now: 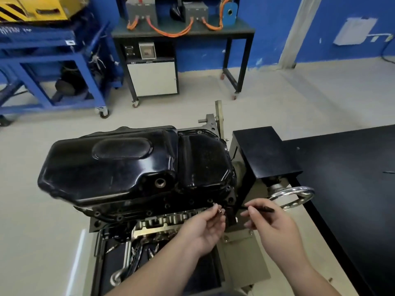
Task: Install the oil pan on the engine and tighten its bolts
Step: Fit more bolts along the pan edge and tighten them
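Note:
The black oil pan (132, 167) lies on top of the upturned engine (162, 221), which is mounted on a stand. Its flange with several bolt holes faces me. My left hand (203, 229) pinches a small bolt (220, 211) at the fingertips, just below the flange's near right corner. My right hand (271, 223) grips a thin black tool (261, 208), its tip pointing left toward the same corner. The bolt and the tool tip are a short way apart.
A chrome handwheel (292, 196) and a black gearbox cover (263, 150) sit to the right of the engine. A black table (350, 189) fills the right side. A tray with tools (136, 261) lies below the engine. Blue cart (53, 67) and bench (181, 33) stand far behind.

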